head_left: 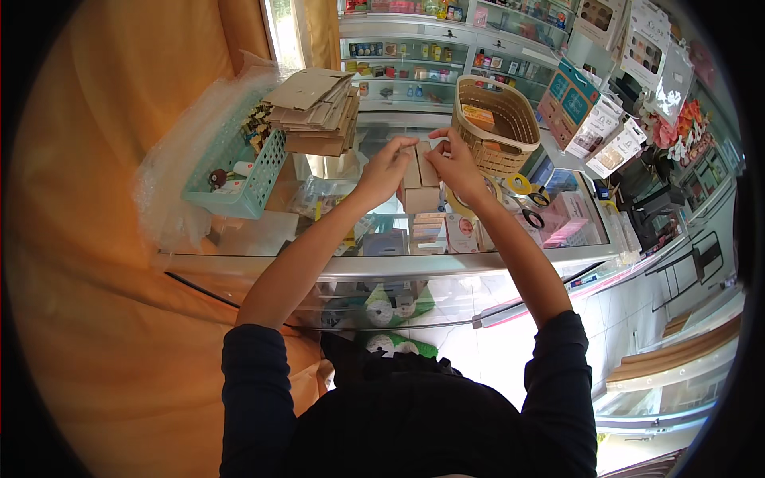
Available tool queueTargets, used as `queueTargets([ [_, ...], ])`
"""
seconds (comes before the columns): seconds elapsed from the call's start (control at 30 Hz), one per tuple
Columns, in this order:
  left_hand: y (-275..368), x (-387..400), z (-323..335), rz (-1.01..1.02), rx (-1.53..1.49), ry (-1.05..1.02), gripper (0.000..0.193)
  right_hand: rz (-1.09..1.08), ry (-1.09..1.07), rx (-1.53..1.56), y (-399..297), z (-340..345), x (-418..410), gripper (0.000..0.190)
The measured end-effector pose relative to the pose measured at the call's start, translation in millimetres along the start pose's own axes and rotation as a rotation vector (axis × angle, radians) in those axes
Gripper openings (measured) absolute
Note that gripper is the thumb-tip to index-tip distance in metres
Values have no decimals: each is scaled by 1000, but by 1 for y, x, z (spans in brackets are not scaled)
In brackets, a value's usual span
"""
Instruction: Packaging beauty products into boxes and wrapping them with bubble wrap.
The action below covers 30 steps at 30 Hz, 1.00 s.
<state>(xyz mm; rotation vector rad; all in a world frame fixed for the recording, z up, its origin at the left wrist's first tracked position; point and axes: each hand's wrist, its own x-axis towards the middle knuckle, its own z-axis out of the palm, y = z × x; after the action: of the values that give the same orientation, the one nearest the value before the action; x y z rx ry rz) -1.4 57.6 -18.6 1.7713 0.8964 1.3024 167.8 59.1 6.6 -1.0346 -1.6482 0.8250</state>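
A small brown cardboard box (421, 199) rests on the glass counter in front of me, its top flaps folded inward with a seam between them. My left hand (385, 170) touches the box's left side near the far end, fingers bent. At its right far side is my right hand (455, 166), with thumb and fingers bent at the flap. A roll of clear tape (493, 186) lies partly hidden behind my right forearm. Just right of it are a yellow tape roll (518, 183) and black-handled scissors (532, 209).
Flattened cardboard boxes (323, 113) are piled at the back left, beside a mint plastic basket (269, 173) of small items and bubble wrap (173, 173). A beige woven-pattern basket (508, 156) holding an orange box (479, 117) stands behind my right hand. Packaged goods (571, 113) stand at right.
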Motion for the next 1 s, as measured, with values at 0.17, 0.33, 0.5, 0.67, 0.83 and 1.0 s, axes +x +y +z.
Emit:
queueTargets([
  [0.17,-2,-3,-2,-32,106,-49,35,44,1,104,3,0,-11,31],
  [0.33,3,-4,-3,-80,86,-110,36,34,-14,51,-1,-1,-9,31],
  [0.5,6,-6,-4,-55,145,-107,37,-56,26,-229,-13,4,-13,30],
  [0.67,25,-5,-1,-244,186,-172,36,-81,45,-168,4,-3,-14,29],
  [0.83,3,-9,-13,-83,297,26,40,140,-32,151,-11,-5,-23,30],
  [1.0,20,0,-36,-180,539,-205,46,116,-191,-154,-27,-18,-32,31],
])
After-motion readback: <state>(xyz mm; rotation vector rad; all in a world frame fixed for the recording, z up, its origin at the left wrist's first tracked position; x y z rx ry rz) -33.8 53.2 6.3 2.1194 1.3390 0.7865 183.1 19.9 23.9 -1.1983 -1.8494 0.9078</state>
